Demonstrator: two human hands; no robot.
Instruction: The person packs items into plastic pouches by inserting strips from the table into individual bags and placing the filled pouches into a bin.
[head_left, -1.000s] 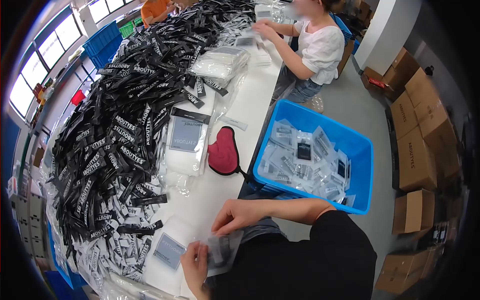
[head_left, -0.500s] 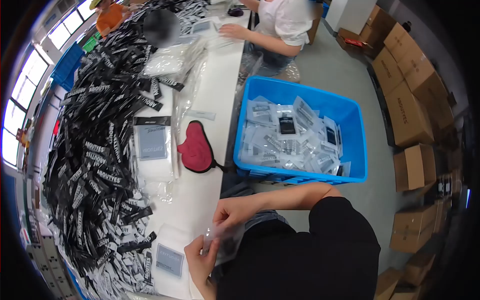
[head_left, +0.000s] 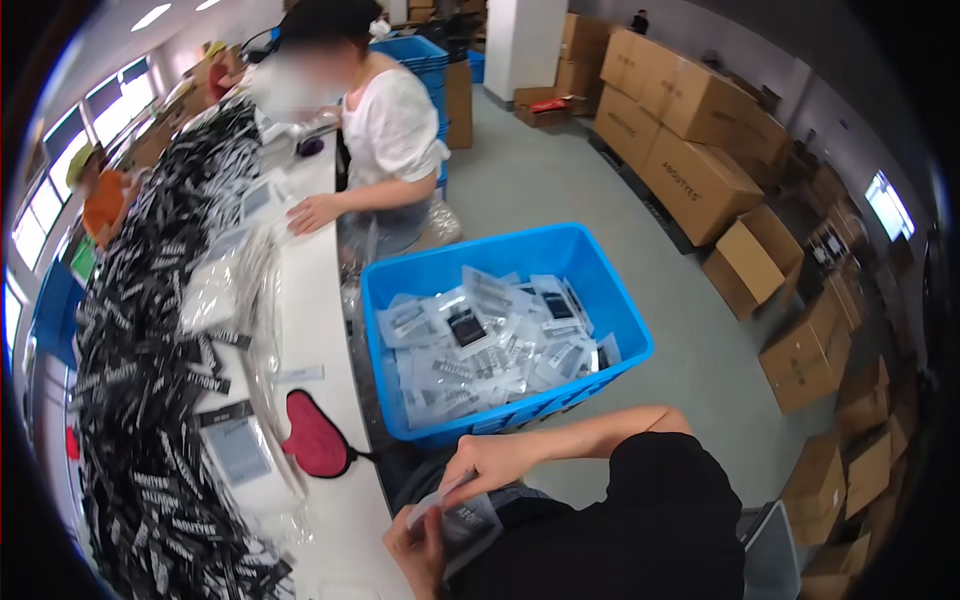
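Note:
A translucent plastic bag (head_left: 468,532) with dark contents and pale lettering is held close to my body at the table's edge. My left hand (head_left: 415,545) pinches its near-left side between thumb and fingers. At the bag's upper edge, the fingers of my right hand (head_left: 487,466) are closed on it. Beyond my hands, a red eye mask (head_left: 316,435) with black trim lies on the white table (head_left: 325,335). A blue bin (head_left: 612,290) stands to the right of the table, holding many similar bags (head_left: 520,345).
Black and white printed sachets (head_left: 150,370) are heaped along the table's left. Stacked clear bags (head_left: 235,450) lie beside the eye mask. A co-worker in white (head_left: 392,130) sits at the table beyond the bin. Cardboard boxes (head_left: 690,185) line the right side.
My view has tilted up and turned right, so the bin and table appear lower and further left. Both hands still hold the bag, and its lettering now shows more clearly.

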